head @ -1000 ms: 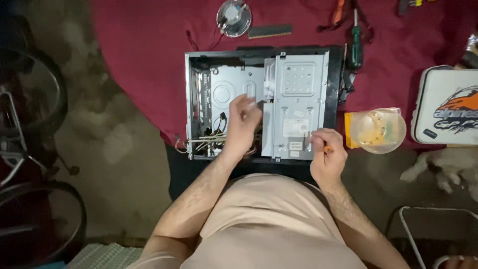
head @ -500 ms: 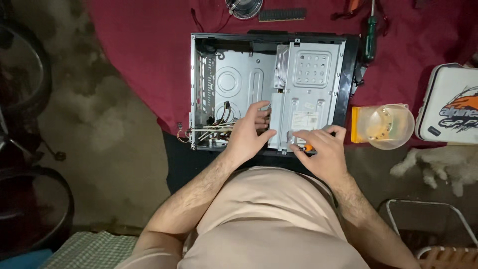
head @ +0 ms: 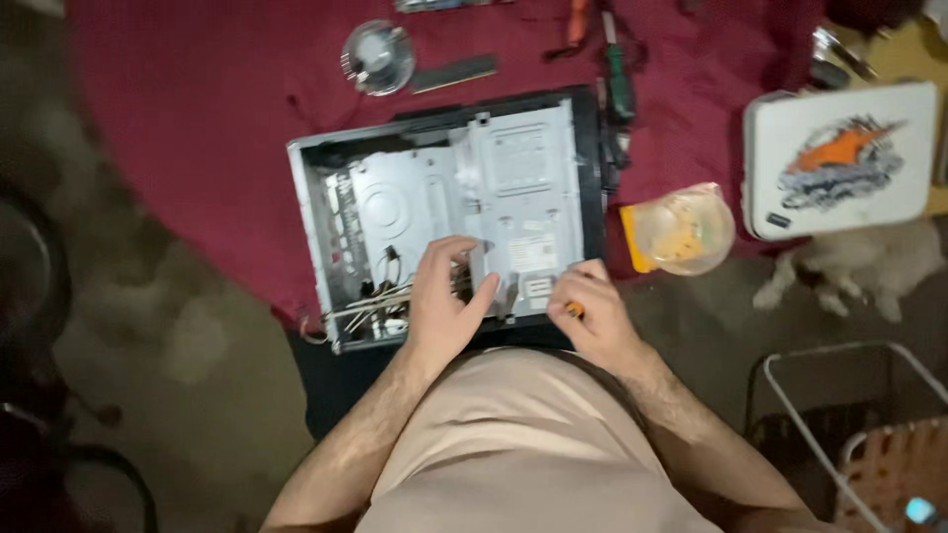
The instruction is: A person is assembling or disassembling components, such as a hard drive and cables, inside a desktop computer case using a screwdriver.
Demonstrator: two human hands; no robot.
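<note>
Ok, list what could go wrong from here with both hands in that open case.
1. The left hand rests on the loose cables at the near edge of the case; a tug could strain or unplug one.
2. The right hand grips a small orange-handled tool by the drive bay; a slip could scratch parts or jab the other hand.
3. The bare metal edges may cut fingers.
</note>
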